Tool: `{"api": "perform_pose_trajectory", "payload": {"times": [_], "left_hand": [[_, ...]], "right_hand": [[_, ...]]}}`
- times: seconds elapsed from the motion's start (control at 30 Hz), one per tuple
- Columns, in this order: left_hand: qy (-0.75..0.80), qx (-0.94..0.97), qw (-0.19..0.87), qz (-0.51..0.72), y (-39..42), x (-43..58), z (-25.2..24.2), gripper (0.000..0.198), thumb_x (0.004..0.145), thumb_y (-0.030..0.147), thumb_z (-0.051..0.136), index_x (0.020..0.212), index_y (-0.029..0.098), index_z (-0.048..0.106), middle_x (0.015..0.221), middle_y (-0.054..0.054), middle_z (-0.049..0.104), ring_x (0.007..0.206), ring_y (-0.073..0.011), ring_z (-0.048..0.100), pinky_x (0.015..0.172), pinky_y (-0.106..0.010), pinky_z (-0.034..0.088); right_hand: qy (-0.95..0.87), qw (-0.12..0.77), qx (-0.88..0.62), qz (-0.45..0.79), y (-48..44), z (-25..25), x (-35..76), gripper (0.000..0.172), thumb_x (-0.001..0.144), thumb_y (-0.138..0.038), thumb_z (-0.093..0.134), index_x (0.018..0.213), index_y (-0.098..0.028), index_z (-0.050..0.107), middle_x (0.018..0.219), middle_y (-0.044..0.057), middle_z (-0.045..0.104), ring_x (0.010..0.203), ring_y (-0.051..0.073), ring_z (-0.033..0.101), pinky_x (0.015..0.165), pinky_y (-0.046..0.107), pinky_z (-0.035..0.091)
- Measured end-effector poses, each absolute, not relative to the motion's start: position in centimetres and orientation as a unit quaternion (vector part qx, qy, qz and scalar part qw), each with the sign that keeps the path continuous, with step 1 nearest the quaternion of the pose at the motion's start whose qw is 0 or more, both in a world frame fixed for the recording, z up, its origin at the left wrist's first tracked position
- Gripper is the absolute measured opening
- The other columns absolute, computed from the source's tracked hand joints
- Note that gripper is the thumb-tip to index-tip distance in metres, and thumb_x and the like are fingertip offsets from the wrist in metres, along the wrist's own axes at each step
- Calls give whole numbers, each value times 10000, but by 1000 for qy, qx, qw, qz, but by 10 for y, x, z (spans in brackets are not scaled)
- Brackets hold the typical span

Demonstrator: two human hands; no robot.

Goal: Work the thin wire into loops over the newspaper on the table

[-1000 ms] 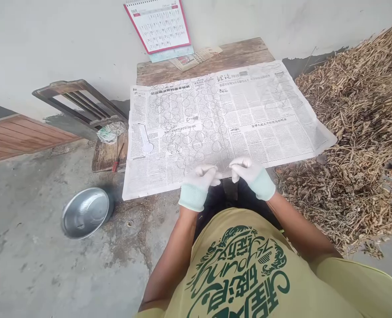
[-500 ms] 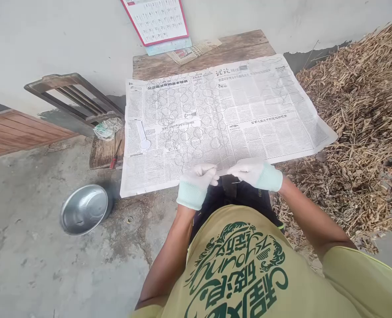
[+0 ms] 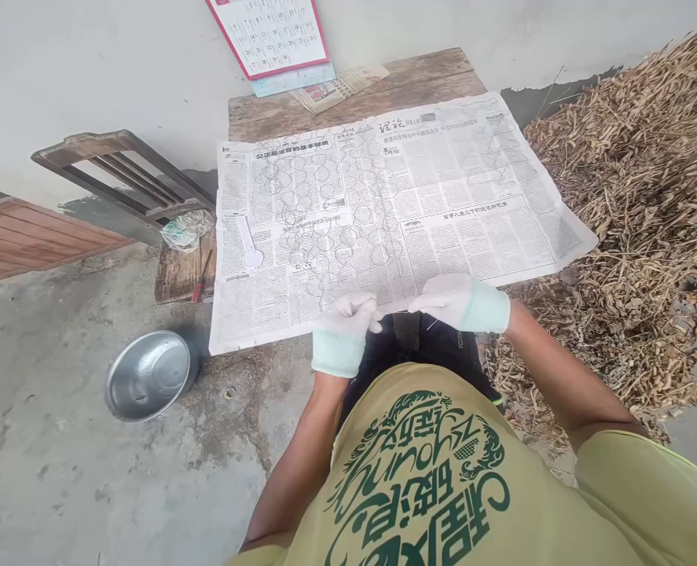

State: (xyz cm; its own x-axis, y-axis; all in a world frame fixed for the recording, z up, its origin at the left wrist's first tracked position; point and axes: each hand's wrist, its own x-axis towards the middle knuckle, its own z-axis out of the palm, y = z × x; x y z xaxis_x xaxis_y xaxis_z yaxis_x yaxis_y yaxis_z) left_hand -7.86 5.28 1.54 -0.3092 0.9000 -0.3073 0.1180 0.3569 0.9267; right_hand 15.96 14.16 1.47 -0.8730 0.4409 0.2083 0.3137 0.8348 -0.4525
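A large newspaper [image 3: 442, 189] lies spread over a low wooden table [image 3: 383, 86], with many thin wire loops [image 3: 324, 228] laid out on it. Both my hands wear white gloves and meet at the paper's near edge. My left hand [image 3: 345, 326] is closed in a pinch on a thin piece of wire. My right hand [image 3: 457, 303] is also closed, its fingertips close to the left hand's; a short thin wire end shows under it. A small white spoon-like tool [image 3: 247, 244] lies on the left part of the paper.
A metal bowl [image 3: 148, 376] sits on the concrete floor at the left. A wooden chair frame [image 3: 118, 169] leans by the wall, with a plastic bag [image 3: 186, 229] and a red screwdriver [image 3: 198, 287] nearby. A heap of dry stalks [image 3: 636, 196] fills the right. A calendar [image 3: 269, 35] hangs above.
My right wrist has swung out to the right so the hand lies flatter. Both hands stay together at the paper's edge. The view has shifted slightly.
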Motion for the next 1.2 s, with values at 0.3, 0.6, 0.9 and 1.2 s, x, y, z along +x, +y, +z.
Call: {"api": "perform_pose_trajectory", "payload": {"times": [0.3,0.6,0.9,1.2], "left_hand": [[666,347,477,457,56,-85,9,246,873,369,760,994,156,772,646,-4,741,562,-150,670,640,-282,517],[517,249,632,521,51,-76,5,511,808,574,841,1063,136,780,846,-78,815,690,-188,773,701,-309,629],[446,234,660,557,53,-84,3,390,776,522,881,854,161,759,607,-3,708,572,-154,684,751,-348,632],[497,244,621,555,48,-84,7,377,821,554,819,870,193,724,610,-14,699,655,-205,706,820,-422,606]], "right_hand": [[-928,126,-241,253,146,19,165,389,1079,-247,434,1122,-229,820,852,47,710,799,197,608,746,325,443],[-902,97,-298,297,150,27,154,372,1076,-239,449,1067,-226,821,1014,40,795,946,217,688,845,343,458],[-927,128,-258,242,146,28,157,417,1080,-240,407,1118,-210,821,804,51,689,751,189,566,708,319,368],[-964,76,-192,166,145,42,153,411,1083,-227,390,1049,-225,799,729,29,584,652,174,426,624,333,254]]}}
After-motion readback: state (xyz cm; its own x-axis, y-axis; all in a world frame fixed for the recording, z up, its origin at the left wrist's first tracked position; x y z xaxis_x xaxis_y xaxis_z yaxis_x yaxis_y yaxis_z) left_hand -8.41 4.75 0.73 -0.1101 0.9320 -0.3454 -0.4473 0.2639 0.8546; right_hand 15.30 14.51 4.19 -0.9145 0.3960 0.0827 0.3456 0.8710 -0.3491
